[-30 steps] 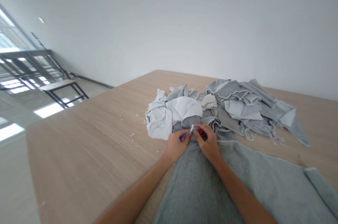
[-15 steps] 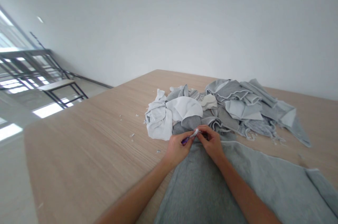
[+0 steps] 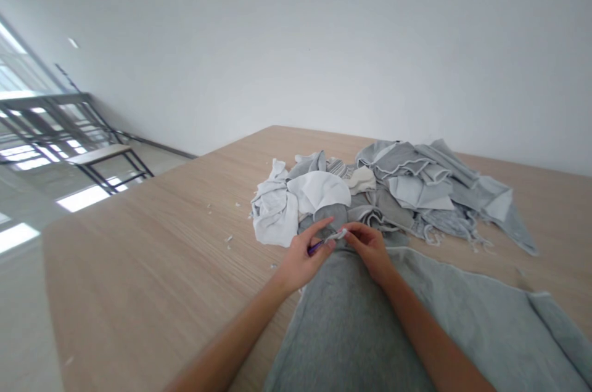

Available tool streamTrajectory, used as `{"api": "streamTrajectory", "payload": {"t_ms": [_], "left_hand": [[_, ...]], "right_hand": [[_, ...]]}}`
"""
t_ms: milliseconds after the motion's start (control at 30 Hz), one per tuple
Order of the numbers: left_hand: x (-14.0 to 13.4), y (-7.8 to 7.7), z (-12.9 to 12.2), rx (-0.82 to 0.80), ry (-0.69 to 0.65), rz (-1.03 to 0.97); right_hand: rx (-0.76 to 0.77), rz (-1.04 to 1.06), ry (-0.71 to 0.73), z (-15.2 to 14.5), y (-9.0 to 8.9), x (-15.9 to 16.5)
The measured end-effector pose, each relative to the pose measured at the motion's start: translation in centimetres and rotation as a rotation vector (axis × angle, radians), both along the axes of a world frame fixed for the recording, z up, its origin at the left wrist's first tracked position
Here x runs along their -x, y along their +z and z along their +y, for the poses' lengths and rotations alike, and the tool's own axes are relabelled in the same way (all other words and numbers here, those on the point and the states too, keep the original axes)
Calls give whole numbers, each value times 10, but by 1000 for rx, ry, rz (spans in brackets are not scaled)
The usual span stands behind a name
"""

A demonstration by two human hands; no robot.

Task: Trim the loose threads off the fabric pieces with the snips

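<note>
My left hand [image 3: 298, 259] has a small purple-handled tool [image 3: 315, 248] tucked in its palm; the tool's exact kind is too small to tell. Its index finger and thumb are spread around a bit of white edging [image 3: 340, 234]. Closed in a pinch, my right hand [image 3: 370, 250] grips that edging at the top of a large grey cloth [image 3: 370, 324]. The cloth spreads from beneath both hands to the lower right, partly hidden by my right forearm. Just beyond my fingers lies a round grey piece of fabric [image 3: 330, 213].
White cloths [image 3: 277, 213] lie heaped past my left hand. Grey cloths with pale edges [image 3: 411, 161] and frayed strips are piled farther right. Several lint scraps [image 3: 229, 238] dot the wooden table [image 3: 139, 269]. A bench [image 3: 99, 153] stands beyond the left edge, and a wall rises behind.
My left hand has shifted slightly left, and its index finger and thumb have spread apart from the pinch. My right hand stays pinched on the white edging. The view has moved slightly.
</note>
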State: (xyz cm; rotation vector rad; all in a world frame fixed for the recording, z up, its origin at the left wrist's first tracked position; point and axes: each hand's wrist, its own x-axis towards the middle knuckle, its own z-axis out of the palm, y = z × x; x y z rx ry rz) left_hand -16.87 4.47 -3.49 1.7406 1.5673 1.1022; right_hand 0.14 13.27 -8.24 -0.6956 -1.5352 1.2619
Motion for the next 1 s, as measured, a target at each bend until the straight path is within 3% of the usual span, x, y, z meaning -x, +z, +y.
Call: {"api": "streamTrajectory", "payload": {"t_ms": [200,667,1000], "left_hand": [[2,16,-11,-11,51,66],[8,-11,-19,-177,66,158],[7,-6,-26,-251,21,255]], "right_hand": [[60,30,19,-2,1,0],[95,-16,188,-5,3,-4],[67,-70,221,-8,6,-5]]}}
